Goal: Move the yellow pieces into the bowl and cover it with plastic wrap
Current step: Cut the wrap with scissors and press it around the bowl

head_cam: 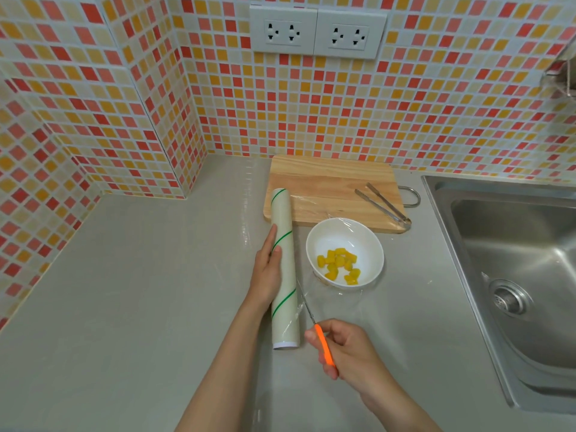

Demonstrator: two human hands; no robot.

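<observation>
A grey worktop (pixel 140 291) runs into a corner of red, orange and yellow mosaic tiling (pixel 124 104), with a double wall socket (pixel 316 34) above and a steel sink (pixel 514 275) set in at the right. A wooden cutting board (pixel 321 185) lies against the back wall; metal tongs (pixel 381 204) rest on its right end. A roll of plastic wrap (pixel 284 269), white with green stripes, lies lengthwise on the worktop, its far end overlapping the board's left edge. The left hand (pixel 266 269) lies flat along the roll's left side, thumb on top, pressing it down. Clear film is drawn from the roll rightward over the white bowl (pixel 344 252), which stands just in front of the board. The yellow pieces (pixel 339 265) sit inside the bowl, under the film. The right hand (pixel 346 347) is clenched on an orange-handled cutting tool (pixel 324 344), its thin blade at the film beside the roll's near end.
</observation>
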